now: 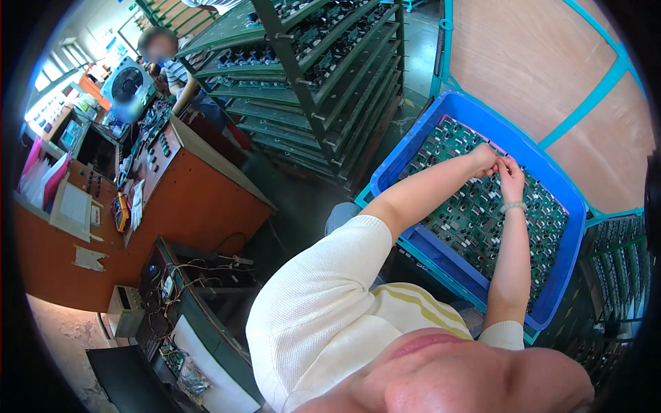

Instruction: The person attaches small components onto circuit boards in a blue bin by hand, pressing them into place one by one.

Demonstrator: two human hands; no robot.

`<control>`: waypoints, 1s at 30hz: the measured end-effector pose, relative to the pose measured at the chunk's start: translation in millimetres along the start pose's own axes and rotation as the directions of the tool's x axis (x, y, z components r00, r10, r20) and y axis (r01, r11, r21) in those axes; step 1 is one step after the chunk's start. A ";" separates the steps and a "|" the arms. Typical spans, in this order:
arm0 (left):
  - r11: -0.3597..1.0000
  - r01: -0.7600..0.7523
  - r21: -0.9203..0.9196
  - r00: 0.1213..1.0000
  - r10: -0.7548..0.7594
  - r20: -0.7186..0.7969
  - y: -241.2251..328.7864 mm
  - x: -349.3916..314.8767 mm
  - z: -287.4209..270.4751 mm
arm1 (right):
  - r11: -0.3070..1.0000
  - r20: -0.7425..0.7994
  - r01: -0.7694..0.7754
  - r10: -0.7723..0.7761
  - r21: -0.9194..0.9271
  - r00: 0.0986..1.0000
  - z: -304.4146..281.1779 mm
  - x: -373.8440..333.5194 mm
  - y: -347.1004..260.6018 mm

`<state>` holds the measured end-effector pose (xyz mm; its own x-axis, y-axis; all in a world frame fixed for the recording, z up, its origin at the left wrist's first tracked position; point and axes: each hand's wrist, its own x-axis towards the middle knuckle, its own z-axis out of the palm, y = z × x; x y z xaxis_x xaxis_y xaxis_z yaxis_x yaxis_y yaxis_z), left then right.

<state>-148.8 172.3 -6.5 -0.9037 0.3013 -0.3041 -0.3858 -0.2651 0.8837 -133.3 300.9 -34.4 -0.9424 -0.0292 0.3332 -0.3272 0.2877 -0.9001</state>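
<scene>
In front of me, a blue plastic bin (575, 237) holds many green circuit boards (451, 230) packed with small components. My left hand (484, 160) reaches over the boards toward the bin's far side, its fingers closed in a pinch. Right beside it, my right hand (511, 177) is also closed, with a pale beaded bracelet (513, 206) at the wrist. The fingertips of both hands meet just above the boards. Whatever they hold, if anything, is too small and covered to make out.
A tall green rack (292, 76) carries trays of boards at the back. At left stands an orange-brown workbench (200, 206), with another person (180, 77) behind it and a fan (127, 84). Teal-framed wooden panels (513, 58) lean beyond the bin; more boards (616, 255) stand at right.
</scene>
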 end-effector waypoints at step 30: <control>0.977 0.081 -0.197 0.992 -0.059 0.115 -12.5 -24.4 -20.6 | 0.996 0.170 -0.066 0.056 0.053 0.984 -10.6 -5.0 -31.2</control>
<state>-125.8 149.4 -17.4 -0.8519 0.4200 -0.3127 -0.4869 -0.4154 0.7684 -117.6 302.2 -5.1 -0.9572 -0.1758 0.2299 -0.2679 0.2375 -0.9337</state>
